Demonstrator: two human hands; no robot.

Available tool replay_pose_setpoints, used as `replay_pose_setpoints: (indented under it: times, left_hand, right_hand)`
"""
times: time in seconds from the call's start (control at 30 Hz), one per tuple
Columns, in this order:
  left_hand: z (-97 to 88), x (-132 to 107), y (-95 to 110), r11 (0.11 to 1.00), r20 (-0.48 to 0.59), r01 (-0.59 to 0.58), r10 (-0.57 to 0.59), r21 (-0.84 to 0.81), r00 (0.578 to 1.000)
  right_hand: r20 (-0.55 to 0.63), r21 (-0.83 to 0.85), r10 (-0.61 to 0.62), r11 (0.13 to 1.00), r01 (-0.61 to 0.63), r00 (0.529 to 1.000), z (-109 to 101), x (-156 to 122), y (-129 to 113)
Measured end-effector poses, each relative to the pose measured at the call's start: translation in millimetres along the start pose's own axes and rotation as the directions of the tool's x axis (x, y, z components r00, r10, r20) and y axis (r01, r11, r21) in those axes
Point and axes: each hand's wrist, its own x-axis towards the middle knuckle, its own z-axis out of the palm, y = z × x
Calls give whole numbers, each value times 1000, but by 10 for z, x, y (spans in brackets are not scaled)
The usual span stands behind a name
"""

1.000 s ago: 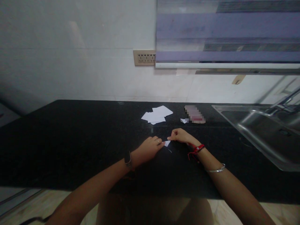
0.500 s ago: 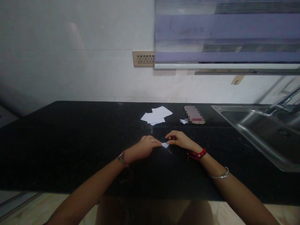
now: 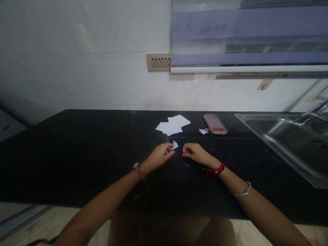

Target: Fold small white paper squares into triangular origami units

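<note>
Here's the left hand [image 3: 162, 154] over the middle of the counter [image 3: 77, 157], fingers pinched on a small folded white paper [image 3: 175, 146] that pokes out past the fingertips, pointed end toward the back edge! Whether that paper touches the surface, I can't tell. And just across from it, the right hand [image 3: 196, 152], fingers curled in, nothing visible in its grip; whether thumb and fingertips meet, I can't say. The two hands are apart, a narrow gap of dark counter between them, and in front of that gap lies a thin pale sliver [image 3: 187, 164], nearer the right hand.

Beyond the hands, toward the back edge, there's a spread of white sheets [image 3: 174, 125], overlapping at angles. Right of those, also near the back edge, a flat object [image 3: 215, 124], its face blurred out, lies aslant, with a small white paper piece [image 3: 202, 131] right beside its left side. Out at the counter's right end sits the metal sink [image 3: 284, 147]! On the wrists: a red bracelet [image 3: 219, 168] on the right, a watch [image 3: 136, 166] on the left.
</note>
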Motion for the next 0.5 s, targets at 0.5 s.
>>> replay_pose_setpoints:
  times: [0.5]
  left_hand:
    - [120,100,-151,954,-26,-81,93,288,995]
  right_hand:
    - [-191,-87,-18,996,2,981,186,196,37]
